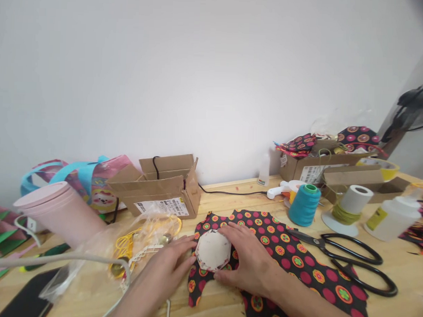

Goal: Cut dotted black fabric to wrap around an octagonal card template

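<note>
A flat, whitish, roughly octagonal piece (213,251) with a patterned rim lies on black fabric (274,239) printed with pink and orange flowers. My left hand (176,258) is at the left edge of the piece, its fingers stretched out and fingertips touching the rim. On the other side, my right hand (248,257) grips the edge, fingers at the upper rim and thumb at the lower. The fabric spreads flat on the wooden table (227,196), with a ragged cut border. Black-handled scissors (347,255) rest partly on it, right of my right hand.
Right of centre stand a teal thread cone (304,205), a green cord spool (346,214) and a squeeze bottle (391,218). Cardboard boxes (165,191) line the wall. On the left are a plastic bag (86,265), a pink bin (60,213), a phone (29,293) and a white cable (72,256).
</note>
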Tool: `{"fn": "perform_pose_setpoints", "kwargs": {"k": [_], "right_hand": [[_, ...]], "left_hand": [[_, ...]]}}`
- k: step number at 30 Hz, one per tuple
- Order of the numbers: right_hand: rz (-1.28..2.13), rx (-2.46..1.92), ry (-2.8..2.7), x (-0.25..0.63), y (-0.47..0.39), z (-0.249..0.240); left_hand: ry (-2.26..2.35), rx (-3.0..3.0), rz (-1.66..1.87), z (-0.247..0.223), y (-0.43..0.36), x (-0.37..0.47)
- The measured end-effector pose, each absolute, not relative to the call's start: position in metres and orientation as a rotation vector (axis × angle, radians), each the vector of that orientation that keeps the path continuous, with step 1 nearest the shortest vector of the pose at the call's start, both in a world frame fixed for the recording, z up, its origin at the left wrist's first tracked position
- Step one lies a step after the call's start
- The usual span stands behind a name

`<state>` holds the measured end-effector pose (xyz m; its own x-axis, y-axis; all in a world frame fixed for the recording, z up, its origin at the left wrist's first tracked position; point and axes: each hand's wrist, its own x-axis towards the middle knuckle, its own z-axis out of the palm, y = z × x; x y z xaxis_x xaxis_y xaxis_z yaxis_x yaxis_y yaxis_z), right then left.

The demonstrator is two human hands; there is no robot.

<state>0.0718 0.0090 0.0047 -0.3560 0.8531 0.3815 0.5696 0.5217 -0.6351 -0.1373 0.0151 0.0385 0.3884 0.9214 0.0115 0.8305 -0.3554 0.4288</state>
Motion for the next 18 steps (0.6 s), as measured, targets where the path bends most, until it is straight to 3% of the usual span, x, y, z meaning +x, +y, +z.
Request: {"fn": "perform_pose_setpoints", "kwargs": {"k": [18], "right_hand": [[0.41, -1.116, -2.135, 0.0625, 0.0133, 0.0088]], "left_hand": [[1.573, 2.234, 0.375, 0.0337, 0.0161, -0.1403]]}}
